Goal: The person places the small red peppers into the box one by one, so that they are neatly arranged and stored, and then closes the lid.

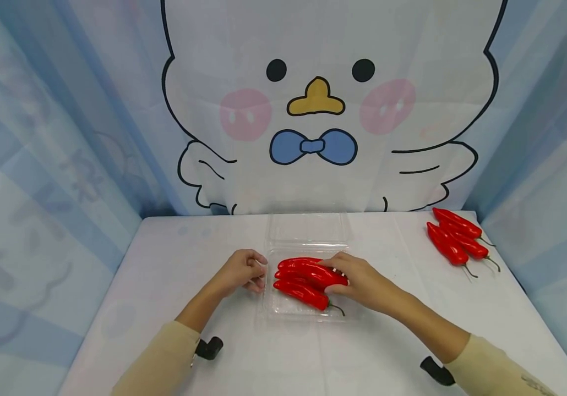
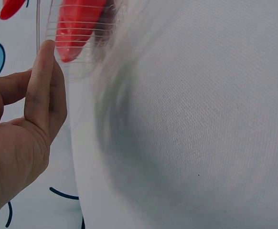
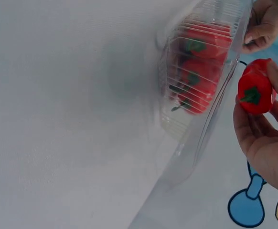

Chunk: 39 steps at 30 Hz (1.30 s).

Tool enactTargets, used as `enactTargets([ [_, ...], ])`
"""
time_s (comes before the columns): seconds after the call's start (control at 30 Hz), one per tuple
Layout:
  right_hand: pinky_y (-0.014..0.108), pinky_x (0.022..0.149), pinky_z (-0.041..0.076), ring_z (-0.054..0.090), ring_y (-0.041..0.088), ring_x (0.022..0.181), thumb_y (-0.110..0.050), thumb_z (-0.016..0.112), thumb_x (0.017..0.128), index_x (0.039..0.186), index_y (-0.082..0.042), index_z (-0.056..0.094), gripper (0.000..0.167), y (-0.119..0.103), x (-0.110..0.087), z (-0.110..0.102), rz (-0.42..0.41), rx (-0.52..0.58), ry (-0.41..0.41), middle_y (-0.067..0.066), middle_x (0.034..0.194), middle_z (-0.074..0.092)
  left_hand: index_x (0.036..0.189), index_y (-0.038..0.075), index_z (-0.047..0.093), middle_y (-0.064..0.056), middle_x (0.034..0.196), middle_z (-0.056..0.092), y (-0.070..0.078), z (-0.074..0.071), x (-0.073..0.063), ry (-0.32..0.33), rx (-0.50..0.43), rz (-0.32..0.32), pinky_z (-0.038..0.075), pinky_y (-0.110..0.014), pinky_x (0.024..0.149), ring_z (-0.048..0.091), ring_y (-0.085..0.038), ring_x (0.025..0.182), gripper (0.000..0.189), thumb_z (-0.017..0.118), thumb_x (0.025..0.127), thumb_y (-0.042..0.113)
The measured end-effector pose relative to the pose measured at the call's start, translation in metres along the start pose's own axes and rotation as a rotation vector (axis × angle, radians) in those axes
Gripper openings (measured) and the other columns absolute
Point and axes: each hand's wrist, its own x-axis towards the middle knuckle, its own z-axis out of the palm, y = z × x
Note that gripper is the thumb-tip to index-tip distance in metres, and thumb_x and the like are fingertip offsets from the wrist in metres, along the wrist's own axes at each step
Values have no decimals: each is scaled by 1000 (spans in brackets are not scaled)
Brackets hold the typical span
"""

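Observation:
A clear plastic clamshell box [image 1: 283, 309] lies with its lid [image 1: 308, 228] folded back, away from me. Inside sit red chili peppers [image 1: 299, 292], side by side; the right wrist view shows their green stems through the ribbed wall. Above them my right hand [image 1: 365, 281] grips another red chili pepper [image 3: 254, 90] between thumb and fingers, its stem end facing that wrist camera. At the box's left side is my left hand [image 1: 240, 270], empty. Its fingers [image 2: 39, 88] are fairly straight, with fingertips right at the rim in the left wrist view.
Three more red chili peppers [image 1: 454, 242] lie together at the table's far right corner, stems toward the right edge. A white cloth covers the table [image 1: 387, 352]. Curtains [image 1: 313, 187] with a cartoon print hang behind and at both sides.

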Motion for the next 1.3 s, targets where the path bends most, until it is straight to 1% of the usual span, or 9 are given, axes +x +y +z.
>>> enactTargets([
  [0.1, 18, 79, 60, 63, 13, 101, -22, 85, 86, 137, -14, 64, 56, -1, 1, 3, -5, 4, -15, 0, 117, 66, 120, -2, 61, -15, 89, 67, 1, 0, 1, -1, 6, -7, 64, -31, 60, 68, -19, 64, 23, 67, 98, 4],
  [0.23, 21, 80, 62, 63, 15, 104, -23, 84, 87, 138, -14, 64, 56, -4, 2, 7, -21, 16, -31, 1, 118, 65, 120, -2, 61, -15, 88, 67, 3, 1, 0, 1, 11, -15, 64, -31, 60, 68, -18, 64, 23, 66, 99, 4],
  [0.43, 26, 82, 64, 62, 18, 110, -23, 82, 90, 140, -11, 62, 55, -9, 3, 13, -33, 23, -65, 2, 123, 64, 120, -2, 61, -15, 87, 68, 1, 2, -1, -3, 13, 2, 64, -31, 60, 68, -18, 64, 22, 66, 99, 4],
  [0.57, 24, 80, 63, 61, 18, 110, -23, 81, 91, 140, -9, 62, 54, -13, 5, 17, -43, 25, -85, 3, 124, 63, 120, -2, 61, -15, 87, 67, 1, 2, -1, -7, 7, 6, 64, -31, 60, 68, -18, 64, 21, 65, 99, 4],
  [0.73, 22, 81, 61, 61, 17, 109, -26, 81, 91, 139, -10, 63, 53, -16, 9, 22, -64, -7, -102, 3, 122, 64, 119, -3, 61, -15, 87, 67, 0, 2, -2, -6, -2, 18, 64, -31, 59, 68, -18, 63, 21, 64, 99, 2],
  [0.83, 22, 82, 60, 62, 17, 108, -27, 80, 91, 138, -11, 64, 52, -17, 12, 25, -87, -39, -109, 3, 121, 65, 118, -4, 61, -15, 87, 67, 0, 2, -2, -5, -1, 24, 64, -31, 59, 68, -18, 62, 21, 65, 99, 2],
  [0.97, 24, 83, 60, 62, 17, 108, -26, 81, 91, 137, -11, 65, 51, -20, 15, 28, -99, -57, -117, 3, 121, 66, 119, -4, 61, -15, 87, 67, -1, 1, -2, -6, -7, 26, 64, -32, 59, 68, -18, 62, 21, 65, 99, 1],
  [1.3, 24, 81, 60, 59, 13, 104, -29, 85, 86, 132, -16, 65, 51, -25, 17, 36, -42, -74, -148, -2, 118, 65, 121, -5, 60, -15, 87, 67, 0, -1, -2, -23, -11, 25, 64, -30, 60, 67, -16, 63, 23, 65, 99, 1],
])
